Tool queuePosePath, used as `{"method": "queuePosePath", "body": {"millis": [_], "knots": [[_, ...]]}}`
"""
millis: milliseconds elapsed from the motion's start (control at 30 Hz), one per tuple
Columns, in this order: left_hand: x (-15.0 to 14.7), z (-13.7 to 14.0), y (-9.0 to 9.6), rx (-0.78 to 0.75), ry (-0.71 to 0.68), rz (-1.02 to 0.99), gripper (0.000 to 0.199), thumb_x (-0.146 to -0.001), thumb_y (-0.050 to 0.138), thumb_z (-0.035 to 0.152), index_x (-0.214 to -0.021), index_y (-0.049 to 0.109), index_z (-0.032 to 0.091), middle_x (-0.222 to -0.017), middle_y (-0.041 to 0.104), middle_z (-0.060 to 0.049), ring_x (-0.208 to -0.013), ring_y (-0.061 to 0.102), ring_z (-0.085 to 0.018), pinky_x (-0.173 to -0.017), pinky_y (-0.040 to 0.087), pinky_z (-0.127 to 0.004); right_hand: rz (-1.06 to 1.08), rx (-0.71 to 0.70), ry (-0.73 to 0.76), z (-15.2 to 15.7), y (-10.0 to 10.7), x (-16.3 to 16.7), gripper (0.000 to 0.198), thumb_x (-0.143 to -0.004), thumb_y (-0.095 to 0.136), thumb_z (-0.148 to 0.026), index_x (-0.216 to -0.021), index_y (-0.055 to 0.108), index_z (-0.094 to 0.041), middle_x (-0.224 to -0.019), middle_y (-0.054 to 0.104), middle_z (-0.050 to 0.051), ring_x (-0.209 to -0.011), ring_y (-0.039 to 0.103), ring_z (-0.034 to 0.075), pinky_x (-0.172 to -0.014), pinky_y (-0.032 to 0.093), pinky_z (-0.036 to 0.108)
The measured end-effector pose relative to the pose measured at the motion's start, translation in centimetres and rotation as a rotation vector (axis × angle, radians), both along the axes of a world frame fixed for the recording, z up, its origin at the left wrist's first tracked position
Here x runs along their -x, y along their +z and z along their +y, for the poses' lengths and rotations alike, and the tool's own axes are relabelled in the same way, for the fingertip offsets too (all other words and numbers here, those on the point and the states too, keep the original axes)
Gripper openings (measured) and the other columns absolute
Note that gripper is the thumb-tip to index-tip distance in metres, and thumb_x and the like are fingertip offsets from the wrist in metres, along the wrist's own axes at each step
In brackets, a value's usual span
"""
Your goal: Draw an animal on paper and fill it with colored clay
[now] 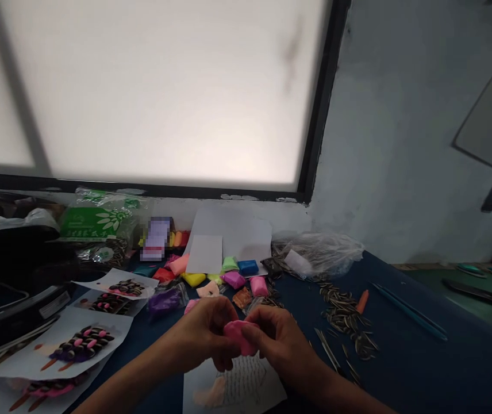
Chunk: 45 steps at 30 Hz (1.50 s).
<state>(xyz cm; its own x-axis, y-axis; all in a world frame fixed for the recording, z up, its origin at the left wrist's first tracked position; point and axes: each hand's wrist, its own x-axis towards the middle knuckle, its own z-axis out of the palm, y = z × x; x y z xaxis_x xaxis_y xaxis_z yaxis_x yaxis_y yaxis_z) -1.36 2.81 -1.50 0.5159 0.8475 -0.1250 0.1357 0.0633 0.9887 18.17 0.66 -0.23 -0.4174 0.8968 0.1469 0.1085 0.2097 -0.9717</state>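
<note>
A flattened lump of pink modelling clay (241, 337) is pinched between my two hands at the middle of the view. My left hand (211, 333) grips its left side, and my right hand (274, 333) presses its thumb on the right side. Below them lies a sheet of white paper (237, 391) with a pencil drawing and a patch of peach clay (211, 393) at its lower left. Just beyond my hands are coloured clay packs, among them a pink one (258, 286), a magenta one (233, 279) and a purple one (164, 303).
Sunflower seeds (345, 316) lie to the right, near an orange stick (362, 301), blue tweezers (414, 313) and a thin metal tool (327, 351). Printed sheets (56, 356) spread at left. Behind stand a green seed bag (95, 221) and a clear plastic bag (323, 253).
</note>
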Motion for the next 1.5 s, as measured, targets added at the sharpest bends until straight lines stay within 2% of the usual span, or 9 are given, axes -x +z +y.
{"method": "queuePosePath", "body": {"millis": [100, 267, 333, 433, 533, 767, 933, 1267, 1500], "knots": [[0.0, -0.1, 0.2, 0.028, -0.019, 0.039, 0.048, -0.061, 0.089, 0.046, -0.084, 0.058, 0.019, -0.063, 0.071, 0.001, -0.051, 0.07, -0.019, -0.047, 0.055, -0.025, 0.018, 0.003, -0.024, 0.2, -0.1, 0.0, 0.043, -0.088, 0.071, -0.056, -0.076, 0.063, -0.015, -0.066, 0.059, -0.001, -0.061, 0.052, 0.012, -0.056, 0.04, 0.025], [0.2, 0.0, 0.6, 0.044, -0.037, 0.091, 0.047, -0.063, 0.084, 0.059, -0.07, 0.065, 0.016, -0.062, 0.07, -0.002, -0.042, 0.064, -0.014, -0.038, 0.044, -0.021, 0.025, 0.003, 0.01, 0.2, 0.1, -0.1, 0.044, -0.09, 0.067, -0.058, -0.082, 0.065, -0.015, -0.071, 0.06, 0.0, -0.063, 0.058, 0.014, -0.058, 0.043, 0.025], [0.2, 0.0, 0.7, 0.032, -0.039, 0.101, 0.045, -0.064, 0.083, 0.058, -0.069, 0.067, 0.016, -0.058, 0.069, -0.001, -0.042, 0.063, -0.014, -0.037, 0.041, -0.02, 0.016, 0.016, 0.026, 0.0, 0.2, 0.0, 0.039, -0.088, 0.073, -0.054, -0.086, 0.068, -0.015, -0.075, 0.062, 0.001, -0.068, 0.059, 0.015, -0.061, 0.045, 0.026], [0.1, -0.2, 0.8, 0.016, -0.063, 0.121, 0.036, -0.067, 0.081, 0.05, -0.066, 0.068, 0.017, -0.057, 0.069, -0.001, -0.042, 0.064, -0.014, -0.036, 0.038, -0.019, 0.006, 0.03, 0.017, -0.2, 0.2, 0.1, 0.033, -0.082, 0.08, -0.045, -0.078, 0.067, -0.015, -0.072, 0.06, 0.0, -0.068, 0.055, 0.014, -0.061, 0.043, 0.025], [0.1, -0.3, 0.9, 0.015, -0.096, 0.136, 0.028, -0.068, 0.079, 0.043, -0.065, 0.067, 0.017, -0.059, 0.071, -0.001, -0.043, 0.066, -0.015, -0.037, 0.04, -0.019, -0.022, 0.012, -0.01, 0.0, -0.1, 0.1, 0.031, -0.086, 0.074, -0.042, -0.073, 0.063, -0.016, -0.068, 0.058, 0.0, -0.064, 0.05, 0.013, -0.055, 0.039, 0.024], [0.1, -0.4, 1.3, 0.023, -0.145, 0.122, 0.022, -0.07, 0.078, 0.039, -0.073, 0.073, 0.017, -0.07, 0.076, -0.003, -0.048, 0.07, -0.016, -0.039, 0.043, -0.018, -0.047, 0.078, 0.028, 0.0, 0.2, 0.0, 0.027, -0.086, 0.07, -0.041, -0.088, 0.063, -0.015, -0.076, 0.062, 0.002, -0.065, 0.059, 0.015, -0.059, 0.048, 0.027], [0.8, -0.4, 2.2, 0.016, -0.165, 0.172, 0.028, -0.071, 0.079, 0.04, -0.087, 0.08, 0.017, -0.082, 0.08, -0.007, -0.054, 0.073, -0.018, -0.042, 0.048, -0.019, -0.041, 0.084, -0.013, -0.1, 0.1, 0.0, 0.029, -0.082, 0.073, -0.041, -0.076, 0.06, -0.016, -0.069, 0.055, -0.002, -0.058, 0.053, 0.011, -0.054, 0.044, 0.023], [0.4, -1.3, 3.2, -0.121, -0.107, 0.24, 0.036, -0.082, 0.059, 0.038, -0.102, 0.082, 0.019, -0.115, 0.074, -0.01, -0.07, 0.078, -0.021, -0.042, 0.051, -0.017, -0.113, -0.019, -0.094, 0.1, -0.2, -0.1, 0.03, -0.087, 0.066, -0.045, -0.077, 0.06, -0.017, -0.071, 0.054, 0.0, -0.06, 0.051, 0.013, -0.053, 0.045, 0.026], [0.2, -1.1, 2.9, -0.124, -0.1, 0.255, 0.035, -0.08, 0.059, 0.039, -0.094, 0.082, 0.017, -0.107, 0.075, -0.01, -0.069, 0.078, -0.021, -0.041, 0.049, -0.016, -0.104, 0.011, -0.056, -0.1, 0.1, 0.0, 0.026, -0.089, 0.063, -0.041, -0.081, 0.062, -0.016, -0.075, 0.056, 0.001, -0.064, 0.052, 0.014, -0.055, 0.045, 0.026]]}}
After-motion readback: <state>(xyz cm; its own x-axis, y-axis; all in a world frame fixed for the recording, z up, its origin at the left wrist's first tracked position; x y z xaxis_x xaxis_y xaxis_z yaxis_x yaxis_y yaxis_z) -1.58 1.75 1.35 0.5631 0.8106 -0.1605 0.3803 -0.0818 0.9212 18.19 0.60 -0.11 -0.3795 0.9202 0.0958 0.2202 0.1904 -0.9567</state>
